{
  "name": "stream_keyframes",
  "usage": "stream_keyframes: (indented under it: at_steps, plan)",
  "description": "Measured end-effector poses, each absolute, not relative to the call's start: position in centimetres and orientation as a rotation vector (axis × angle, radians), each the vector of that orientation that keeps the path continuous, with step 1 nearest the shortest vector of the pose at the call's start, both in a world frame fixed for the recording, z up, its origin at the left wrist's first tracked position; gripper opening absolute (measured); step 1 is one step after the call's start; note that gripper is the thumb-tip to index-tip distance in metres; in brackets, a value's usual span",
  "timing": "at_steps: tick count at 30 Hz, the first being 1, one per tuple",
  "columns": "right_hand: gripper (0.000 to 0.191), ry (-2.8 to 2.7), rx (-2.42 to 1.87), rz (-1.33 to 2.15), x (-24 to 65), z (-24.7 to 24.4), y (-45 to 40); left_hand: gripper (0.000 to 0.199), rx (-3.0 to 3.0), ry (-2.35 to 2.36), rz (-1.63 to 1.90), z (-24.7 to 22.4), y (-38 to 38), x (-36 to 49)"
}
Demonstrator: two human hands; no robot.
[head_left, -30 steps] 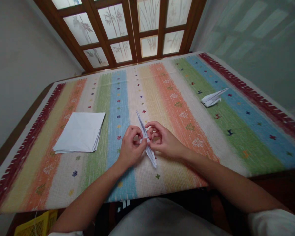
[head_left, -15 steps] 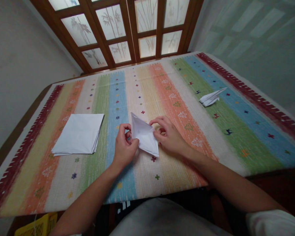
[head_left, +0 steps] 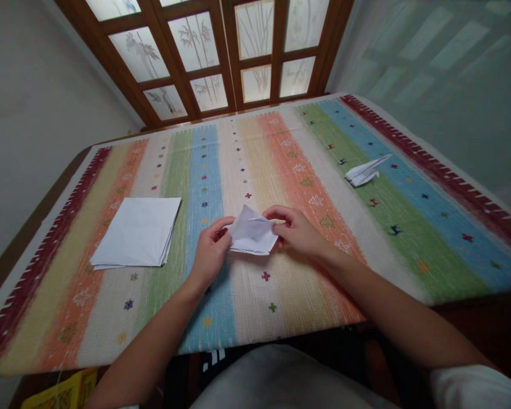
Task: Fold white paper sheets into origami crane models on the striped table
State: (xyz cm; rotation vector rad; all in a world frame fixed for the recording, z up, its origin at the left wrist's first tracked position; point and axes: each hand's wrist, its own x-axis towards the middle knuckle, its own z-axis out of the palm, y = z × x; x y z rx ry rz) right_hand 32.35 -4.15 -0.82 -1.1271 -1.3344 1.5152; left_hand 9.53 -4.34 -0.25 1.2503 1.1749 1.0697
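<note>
Head view, near to far:
- Partly folded white paper [head_left: 252,232] is held at centre by the left hand [head_left: 210,250], loosely curled, and the right hand [head_left: 298,232], pinching its edge.
- Square paper sheets [head_left: 136,232] are left stacked, centre left.
- One apparently finished paper plane [head_left: 361,171] is laid at right.

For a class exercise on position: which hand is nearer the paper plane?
Right. The right hand is below and left of the paper plane in view; the left hand is farther left, across the folded paper.
</note>
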Motion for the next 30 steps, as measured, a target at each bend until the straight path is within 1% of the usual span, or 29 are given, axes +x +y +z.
stream_keyframes:
  at_steps: [4,11,14,18,19,21,23,25,27,28,30]
  plan:
    - [0.024,-1.233,-1.144,1.57,32.6,-1.0,-3.8,0.032,0.971,1.101,1.003,-0.1,-4.1,9.7]
    - [0.022,-1.109,-1.073,1.642,32.6,-1.4,-3.4,0.016,0.794,0.983,1.094,0.3,-3.5,9.6]
    - [0.017,-1.08,-1.089,1.646,32.8,-1.6,-3.2,0.024,0.872,0.936,1.105,-0.2,-3.4,9.4]
    - [0.014,-1.054,-1.123,1.658,33.1,-1.6,-3.1,0.048,1.163,1.014,1.128,-0.8,-3.2,9.5]
    - [0.013,-1.056,-1.122,1.666,33.1,-1.6,-3.1,0.05,1.233,1.058,1.123,-0.9,-3.2,9.5]
    - [0.013,-1.064,-1.114,1.692,33.1,-1.4,-3.2,0.042,1.319,1.136,1.075,-1.0,-3.2,9.5]
    - [0.021,-1.085,-1.098,1.721,33.1,-1.2,-3.4,0.032,1.345,1.177,1.021,-1.0,-3.2,9.4]
    - [0.035,-1.132,-1.073,1.7,33.1,-1.0,-3.6,0.028,1.343,1.181,1.003,-1.1,-3.1,9.3]
    - [0.047,-1.199,-1.036,1.608,33.2,-0.8,-3.7,0.029,1.323,1.165,1.012,-1.3,-3.0,9.2]
    - [0.05,-1.237,-1.017,1.55,33.2,-0.7,-3.8,0.032,1.307,1.155,1.018,-1.4,-2.9,9.2]
    - [0.048,-1.326,-0.998,1.469,33.5,-0.7,-3.8,0.039,1.263,1.134,1.034,-1.7,-2.8,9.1]
